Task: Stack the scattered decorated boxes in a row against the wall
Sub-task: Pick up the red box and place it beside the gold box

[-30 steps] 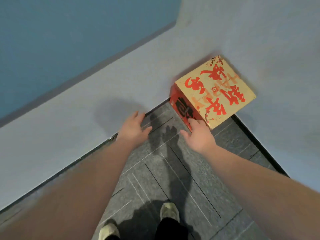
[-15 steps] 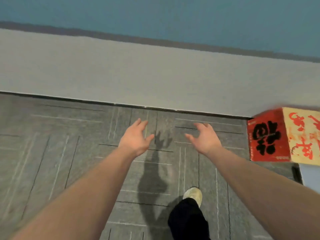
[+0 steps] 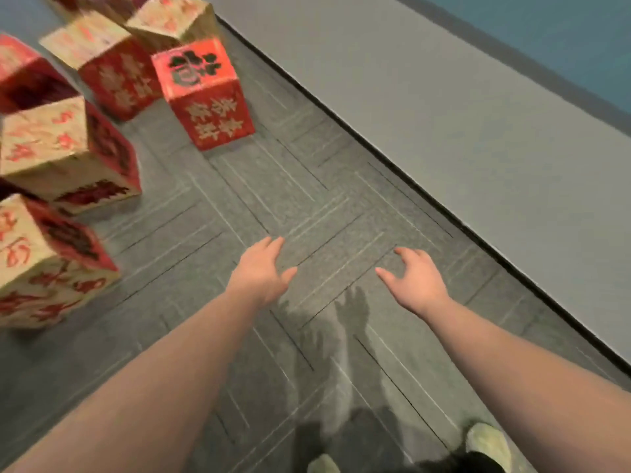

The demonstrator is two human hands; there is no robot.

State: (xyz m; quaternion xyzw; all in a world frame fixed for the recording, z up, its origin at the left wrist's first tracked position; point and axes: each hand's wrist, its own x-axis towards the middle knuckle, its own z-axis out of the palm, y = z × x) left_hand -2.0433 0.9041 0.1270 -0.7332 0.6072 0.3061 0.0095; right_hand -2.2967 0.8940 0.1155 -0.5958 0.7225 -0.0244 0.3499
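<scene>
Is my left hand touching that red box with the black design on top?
Apart. The head view shows the left hand open over bare carpet, with a wide stretch of floor between it and the red box.

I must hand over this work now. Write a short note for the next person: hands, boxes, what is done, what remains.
Left hand and right hand: both open, holding nothing, above the carpet floor.
Boxes: about seven decorated boxes lie scattered at the left; the nearest to the wall is the red box with the black emblem on top.
Done: no row shows along this stretch of wall.
Left: carry each box to the wall and line them up.
</scene>
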